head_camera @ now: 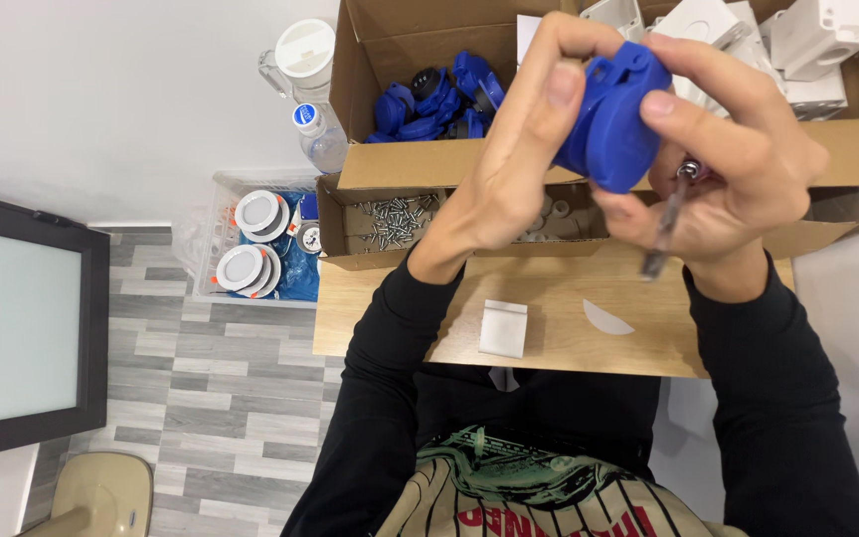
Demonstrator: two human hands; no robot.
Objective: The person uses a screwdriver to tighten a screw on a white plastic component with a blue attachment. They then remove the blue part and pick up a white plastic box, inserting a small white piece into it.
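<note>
Both of my hands are raised over a small wooden table (559,343). A round blue plastic part (610,124) sits between them. My left hand (519,149) pinches its left side with thumb and fingers. My right hand (723,164) grips its right side, thumb on top, and also holds a screwdriver (670,214) whose metal shaft points down from the palm. Behind the hands stands an open cardboard box with more blue parts (439,99) of the same kind.
A low cardboard tray of loose screws (395,221) lies at the table's back left. White plastic housings (797,45) fill a box at the back right. A small white square piece (504,328) rests on the table. A clear crate with round white lamps (251,244) stands on the floor beside two bottles (312,89).
</note>
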